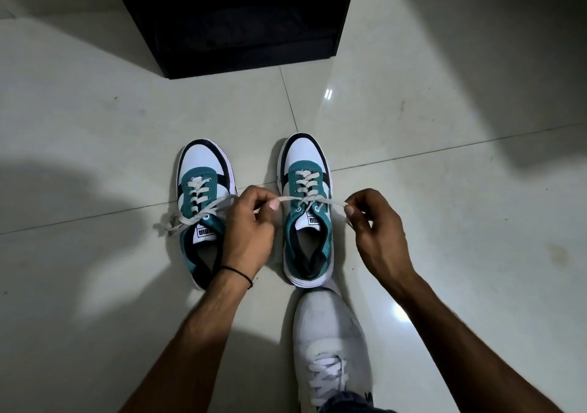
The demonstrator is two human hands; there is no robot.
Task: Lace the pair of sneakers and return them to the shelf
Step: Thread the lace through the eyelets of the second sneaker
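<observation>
Two white, teal and black sneakers stand side by side on the tiled floor, toes pointing away from me. The left sneaker (203,171) has its off-white lace crossed up the eyelets, with loose ends (171,223) trailing off to its left. The right sneaker (306,164) is laced too. My left hand (251,225) pinches one end of the right sneaker's lace (320,201), and my right hand (378,222) pinches the other end. The lace is stretched taut sideways between both hands above the sneaker's tongue.
A black shelf unit (235,21) with a dark open compartment stands straight ahead on the floor beyond the sneakers. My own foot in a white shoe (330,336) touches the heel of the right sneaker. Pale glossy tiles (444,126) spread all around.
</observation>
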